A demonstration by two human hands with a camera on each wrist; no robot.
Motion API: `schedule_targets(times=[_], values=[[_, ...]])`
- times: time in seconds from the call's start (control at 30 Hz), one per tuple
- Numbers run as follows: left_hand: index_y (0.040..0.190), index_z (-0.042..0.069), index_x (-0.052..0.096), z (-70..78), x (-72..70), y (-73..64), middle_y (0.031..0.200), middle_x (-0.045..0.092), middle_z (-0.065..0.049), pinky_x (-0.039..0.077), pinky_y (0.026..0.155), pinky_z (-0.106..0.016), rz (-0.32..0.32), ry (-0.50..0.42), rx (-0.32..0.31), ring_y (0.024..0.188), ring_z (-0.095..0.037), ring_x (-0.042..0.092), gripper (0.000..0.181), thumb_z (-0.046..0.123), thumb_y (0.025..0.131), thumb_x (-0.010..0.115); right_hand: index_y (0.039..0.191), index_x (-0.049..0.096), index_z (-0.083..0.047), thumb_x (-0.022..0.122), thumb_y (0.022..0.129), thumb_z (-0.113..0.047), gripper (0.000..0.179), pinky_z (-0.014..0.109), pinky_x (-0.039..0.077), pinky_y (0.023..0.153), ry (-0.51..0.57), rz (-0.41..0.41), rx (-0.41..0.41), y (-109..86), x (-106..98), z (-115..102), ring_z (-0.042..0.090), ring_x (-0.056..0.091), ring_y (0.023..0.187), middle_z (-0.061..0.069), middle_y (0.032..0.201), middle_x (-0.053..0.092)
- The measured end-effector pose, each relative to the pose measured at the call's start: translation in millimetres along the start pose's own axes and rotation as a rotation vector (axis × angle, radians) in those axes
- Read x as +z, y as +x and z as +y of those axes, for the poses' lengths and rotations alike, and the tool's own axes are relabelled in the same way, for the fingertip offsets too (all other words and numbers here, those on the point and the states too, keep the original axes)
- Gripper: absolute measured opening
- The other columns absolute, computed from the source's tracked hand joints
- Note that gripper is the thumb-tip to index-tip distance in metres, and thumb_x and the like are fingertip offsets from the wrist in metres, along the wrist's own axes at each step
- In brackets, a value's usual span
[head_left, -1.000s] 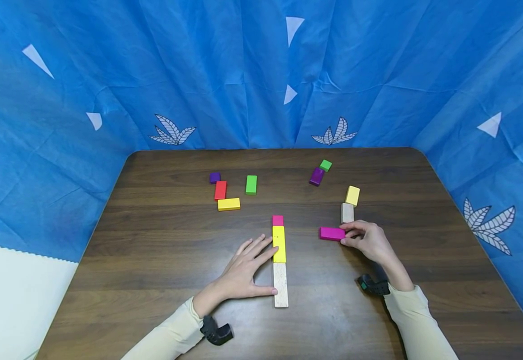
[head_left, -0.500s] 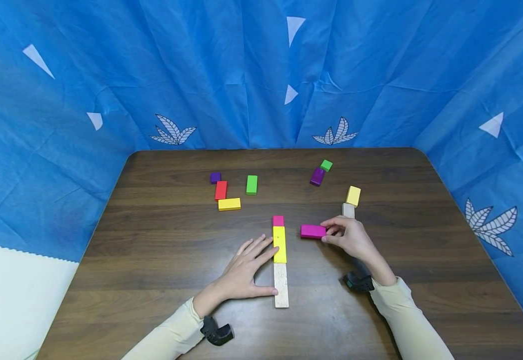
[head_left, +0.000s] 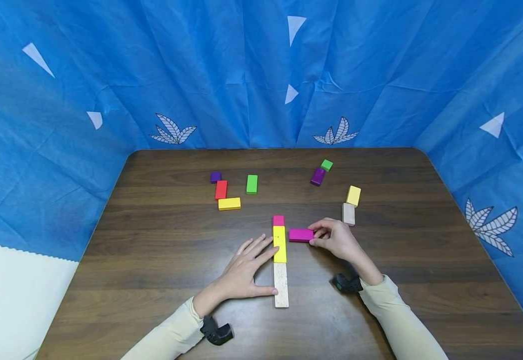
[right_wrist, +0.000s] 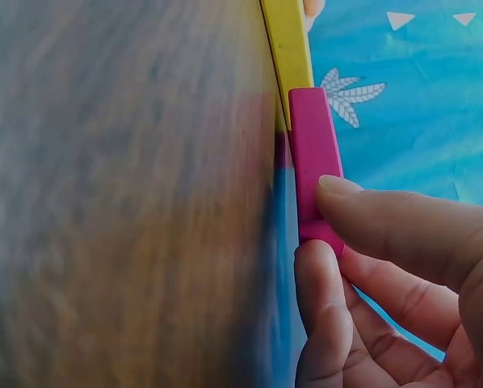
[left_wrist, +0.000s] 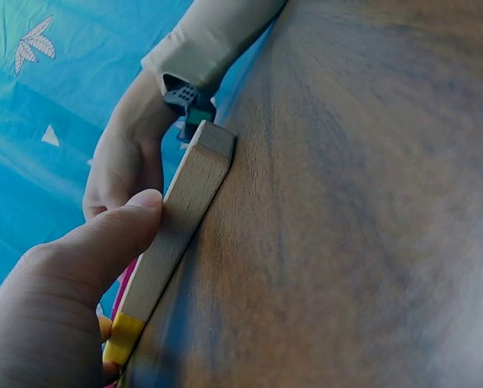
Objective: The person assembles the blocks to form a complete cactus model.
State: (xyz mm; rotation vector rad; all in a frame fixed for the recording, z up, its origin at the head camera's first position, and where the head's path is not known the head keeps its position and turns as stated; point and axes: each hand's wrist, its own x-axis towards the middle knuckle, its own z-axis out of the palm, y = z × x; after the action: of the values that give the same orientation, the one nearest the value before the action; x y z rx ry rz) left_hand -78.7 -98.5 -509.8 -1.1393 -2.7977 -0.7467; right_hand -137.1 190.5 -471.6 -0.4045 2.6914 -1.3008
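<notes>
A straight row runs away from the person: a pale wooden block (head_left: 281,285), a yellow block (head_left: 279,240) and a small pink block (head_left: 278,220). My left hand (head_left: 239,275) lies along the row's left side with fingers spread; thumb and fingertips touch the pale and yellow blocks. In the left wrist view the thumb rests against the pale block (left_wrist: 181,206). Between thumb and fingers, my right hand (head_left: 339,241) pinches the right end of a magenta block (head_left: 300,235). Crosswise to the row, its free end points at the yellow block, a narrow gap away.
Behind on the left lie purple (head_left: 215,177), red (head_left: 221,190), orange-yellow (head_left: 229,204) and green (head_left: 252,184) blocks. Further right are a dark purple block (head_left: 317,176), a green cube (head_left: 326,165), a pale yellow block (head_left: 353,195) and a greyish block (head_left: 348,214). A blue curtain (head_left: 261,75) borders the table.
My right hand has slid left with the magenta block, from near the greyish block to close beside the row. The greyish block is now uncovered. My left hand has stayed in place.
</notes>
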Motion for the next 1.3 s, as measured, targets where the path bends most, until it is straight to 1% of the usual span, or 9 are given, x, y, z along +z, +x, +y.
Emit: schedule_targets(times=[0.13,0.43,0.7,0.9,1.07,1.3], values=[[0.151,0.02,0.039,0.1,-0.1,0.4,0.16,0.03,-0.006,0.02,0.119,-0.052,-0.015,-0.007,-0.013,0.15,-0.027,0.023,0.095,0.067,0.074,0.069,0.1,0.073,-0.002,0.08,0.076,-0.002,0.025,0.019,0.051,0.059,-0.009,-0.004,-0.003,0.2,2,-1,0.007,0.061,0.069,0.008,0.085,0.067],[0.15,0.018,0.041,0.1,0.0,0.5,0.159,0.033,-0.008,0.022,0.118,-0.053,0.012,-0.006,0.009,0.148,-0.03,0.026,0.094,0.07,0.076,0.066,0.1,0.074,-0.002,0.081,0.076,-0.003,0.025,0.019,0.051,0.06,-0.001,-0.011,-0.01,2.1,7,0,0.006,0.06,0.067,0.008,0.083,0.067],[0.15,0.02,0.04,-0.5,0.6,0.3,0.159,0.032,-0.006,0.022,0.118,-0.052,-0.002,0.0,-0.004,0.149,-0.028,0.025,0.093,0.069,0.075,0.066,0.1,0.074,-0.003,0.081,0.076,-0.003,0.025,0.019,0.051,0.06,0.006,-0.014,-0.017,1.9,10,-1,0.006,0.06,0.067,0.007,0.082,0.067],[0.15,0.019,0.04,0.3,-0.9,0.1,0.159,0.032,-0.006,0.022,0.118,-0.052,0.001,-0.009,-0.001,0.149,-0.029,0.025,0.094,0.069,0.075,0.067,0.1,0.074,-0.005,0.082,0.075,-0.004,0.026,0.019,0.05,0.061,-0.008,0.0,-0.012,1.9,11,-1,0.004,0.059,0.068,0.004,0.084,0.066],[0.15,0.018,0.041,0.7,-1.3,0.2,0.159,0.033,-0.007,0.023,0.117,-0.053,0.009,0.001,0.005,0.148,-0.03,0.027,0.093,0.071,0.076,0.065,0.099,0.074,-0.005,0.082,0.075,-0.004,0.026,0.019,0.05,0.061,-0.012,0.008,-0.028,1.6,11,-1,0.004,0.059,0.069,0.004,0.084,0.066],[0.15,0.018,0.04,0.8,-1.3,0.0,0.159,0.033,-0.007,0.022,0.118,-0.053,-0.003,-0.008,-0.005,0.149,-0.03,0.026,0.094,0.066,0.074,0.069,0.101,0.074,-0.004,0.081,0.076,-0.003,0.026,0.019,0.05,0.062,-0.002,0.012,-0.038,-0.3,13,0,0.003,0.058,0.07,0.005,0.086,0.066]])
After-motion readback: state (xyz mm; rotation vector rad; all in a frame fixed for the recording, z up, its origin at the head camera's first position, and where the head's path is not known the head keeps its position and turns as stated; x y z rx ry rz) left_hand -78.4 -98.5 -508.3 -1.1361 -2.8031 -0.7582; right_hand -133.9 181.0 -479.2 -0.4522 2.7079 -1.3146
